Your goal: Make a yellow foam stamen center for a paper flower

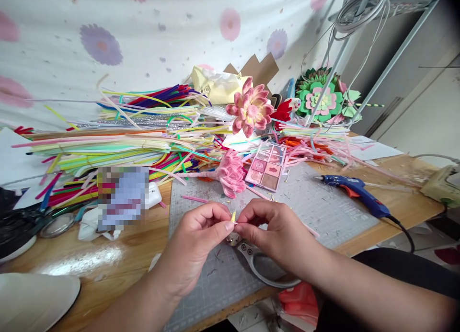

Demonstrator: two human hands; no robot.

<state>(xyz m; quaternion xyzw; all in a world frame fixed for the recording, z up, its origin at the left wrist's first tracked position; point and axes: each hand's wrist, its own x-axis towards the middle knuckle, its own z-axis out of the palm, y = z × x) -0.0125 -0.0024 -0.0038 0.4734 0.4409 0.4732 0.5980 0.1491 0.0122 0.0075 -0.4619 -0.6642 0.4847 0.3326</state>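
My left hand (206,234) and my right hand (268,226) meet over the grey cutting mat, both closed in a pinch. Between their fingertips is a small yellow piece of pipe cleaner (233,216) with a pale tip; most of it is hidden by the fingers. Beneath my right hand lies a pair of scissors (257,265), partly covered. Just beyond the hands rest a pink pipe-cleaner flower (231,174) and an open makeup palette (266,166). A larger pink and yellow flower (250,107) stands behind them.
Bundles of coloured pipe cleaners (108,143) spread across the back of the table. A blue glue gun (359,190) lies at the right of the cutting mat (323,198), its cord trailing off the edge. Green paper-like flowers (319,99) stand at the back right by a metal frame.
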